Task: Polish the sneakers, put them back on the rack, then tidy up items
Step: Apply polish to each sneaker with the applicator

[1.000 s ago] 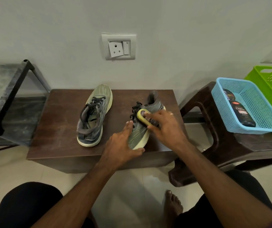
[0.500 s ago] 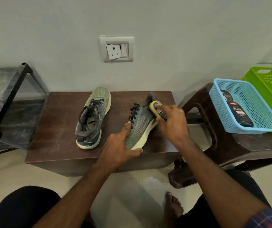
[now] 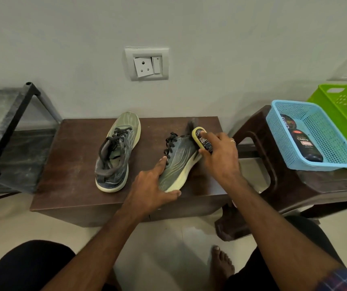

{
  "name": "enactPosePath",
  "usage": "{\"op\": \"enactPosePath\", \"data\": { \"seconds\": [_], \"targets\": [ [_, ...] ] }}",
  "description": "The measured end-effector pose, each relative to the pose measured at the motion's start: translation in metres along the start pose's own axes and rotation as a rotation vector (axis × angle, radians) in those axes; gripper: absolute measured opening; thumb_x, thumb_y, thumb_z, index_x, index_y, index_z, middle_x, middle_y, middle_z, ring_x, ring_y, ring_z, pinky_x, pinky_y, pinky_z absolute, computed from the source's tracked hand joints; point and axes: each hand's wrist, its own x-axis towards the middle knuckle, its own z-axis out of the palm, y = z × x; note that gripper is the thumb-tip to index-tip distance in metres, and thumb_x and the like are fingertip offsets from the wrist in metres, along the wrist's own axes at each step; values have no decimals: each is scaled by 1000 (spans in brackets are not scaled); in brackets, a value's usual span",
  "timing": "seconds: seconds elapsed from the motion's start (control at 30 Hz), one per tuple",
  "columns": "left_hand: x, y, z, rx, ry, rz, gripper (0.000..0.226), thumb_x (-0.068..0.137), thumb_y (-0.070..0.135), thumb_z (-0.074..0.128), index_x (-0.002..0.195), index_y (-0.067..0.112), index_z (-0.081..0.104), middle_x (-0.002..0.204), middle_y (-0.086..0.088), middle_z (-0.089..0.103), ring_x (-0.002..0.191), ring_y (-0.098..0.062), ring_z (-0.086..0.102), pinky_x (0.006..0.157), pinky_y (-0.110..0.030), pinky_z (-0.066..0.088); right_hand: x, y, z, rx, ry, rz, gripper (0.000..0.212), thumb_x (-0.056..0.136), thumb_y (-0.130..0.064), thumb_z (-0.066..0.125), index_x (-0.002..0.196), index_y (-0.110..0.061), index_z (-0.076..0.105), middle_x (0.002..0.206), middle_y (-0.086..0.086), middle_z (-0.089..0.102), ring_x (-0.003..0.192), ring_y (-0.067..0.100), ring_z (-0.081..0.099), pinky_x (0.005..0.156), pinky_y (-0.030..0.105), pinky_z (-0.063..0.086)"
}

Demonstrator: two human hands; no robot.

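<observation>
Gripping the yellow-backed shoe brush point(image 3: 199, 138) in my right hand point(image 3: 220, 158), I am scrubbing the grey-green mesh sneaker point(image 3: 178, 164) tipped on the dark wooden tabletop point(image 3: 73, 164); my left hand point(image 3: 149, 190) is clasping its toe. Short, light strokes should suit it.

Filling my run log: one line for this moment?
polishing | left hand holds sneaker | right hand grips brush | second sneaker untouched
</observation>
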Motion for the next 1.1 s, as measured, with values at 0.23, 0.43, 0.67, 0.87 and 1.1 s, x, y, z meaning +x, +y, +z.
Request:
{"op": "enactPosePath", "data": {
  "seconds": [0.23,0.43,0.67,0.87,1.1],
  "targets": [
    [2,1,0,-20,8,-3,115,54,67,76,153,29,31,125,-1,67,105,-16,65,91,-35,54,-27,-14,-11,225,-381,-176,51,79,-38,79,127,-39,62,120,-4,60,107,12,57,88,28,50],
    [1,1,-3,-17,20,-13,113,55,64,79,152,32,32,130,4,64,108,-15,63,95,-33,52,-13,-1,-10,-92,12,-64,50,84,-27,76,130,-33,58,115,5,57,106,27,52,88,38,49],
    [3,1,0,-24,20,13,111,57,62,81,152,29,34,121,2,68,102,-13,66,89,-34,55,-25,-17,-6,446,-430,-40,49,77,-32,83,122,-40,66,111,-11,63,89,5,59,74,20,47],
    [3,1,-2,2,29,-6,114,54,68,76,152,29,33,127,1,66,106,-15,64,92,-32,53,-18,-15,-12,-17,-38,-117,51,85,-32,75,132,-34,58,116,0,56,105,19,49,89,34,49],
    [3,4,1,22,2,-4,111,58,60,82,152,30,32,130,2,64,108,-17,64,94,-34,53,-22,-23,-17,99,-296,-69,50,81,-32,78,128,-36,63,123,-2,62,108,18,59,85,27,47]
  ]
}}
